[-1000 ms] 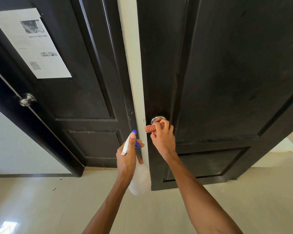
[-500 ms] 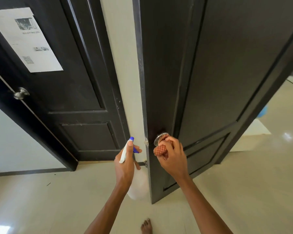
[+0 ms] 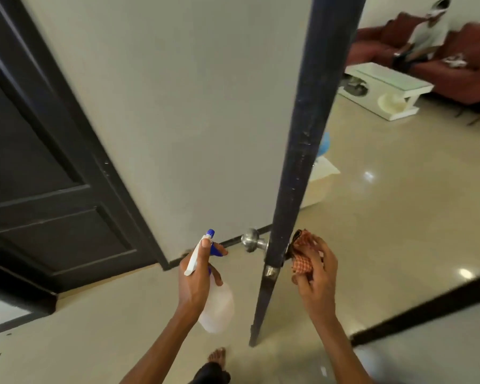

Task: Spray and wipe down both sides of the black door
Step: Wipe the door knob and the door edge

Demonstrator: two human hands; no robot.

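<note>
- door point(image 3: 302, 151): black edge, pale flecks
- knob point(image 3: 251, 240): silver
- spray bottle point(image 3: 215, 306): translucent white, blue nozzle
- cloth point(image 3: 302, 257): orange-and-white check
- sofa point(image 3: 466, 62): dark red
- low table point(image 3: 385, 87): white

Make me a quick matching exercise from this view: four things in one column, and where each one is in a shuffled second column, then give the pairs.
Things
1. spray bottle
2. checked cloth
3. silver knob
4. white low table

Places
A. on the door's left side, untouched
B. in the left hand
C. far right, before the red sofa
D. in the right hand, right of the door edge

Pairs: 1-B, 2-D, 3-A, 4-C
</note>
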